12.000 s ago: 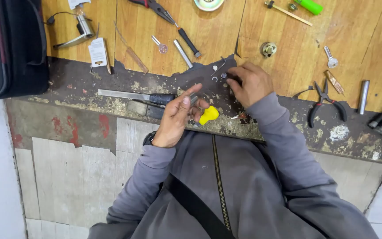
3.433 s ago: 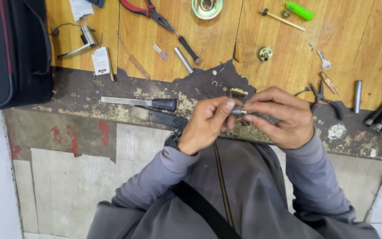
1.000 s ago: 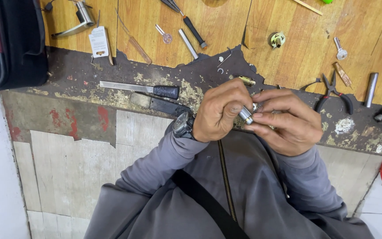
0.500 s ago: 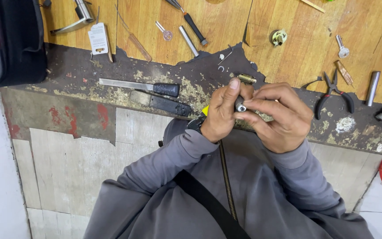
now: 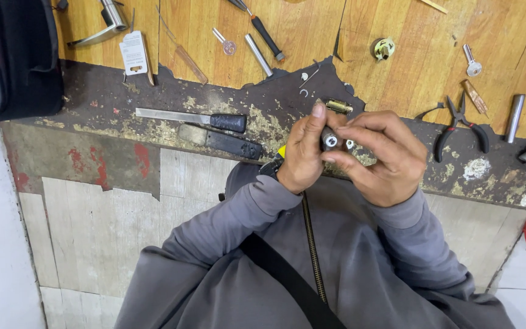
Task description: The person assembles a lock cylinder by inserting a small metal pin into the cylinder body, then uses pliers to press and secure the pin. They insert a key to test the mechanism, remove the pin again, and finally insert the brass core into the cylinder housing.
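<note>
Head view: left hand (image 5: 302, 155) and right hand (image 5: 377, 159) both pinch a small metal lock cylinder (image 5: 330, 140), held just above the surface (image 5: 153, 100) edge. Brass part (image 5: 339, 106) lies loose beside them; assembly appears midway, pieces not yet joined.

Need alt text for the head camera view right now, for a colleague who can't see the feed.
Seen from above, a person in a grey jacket holds a small silver metal cylinder between the left hand and right hand over a worn workbench. On the bench lie a black-handled knife, pliers, a brass cylinder, a key and a screwdriver.
</note>
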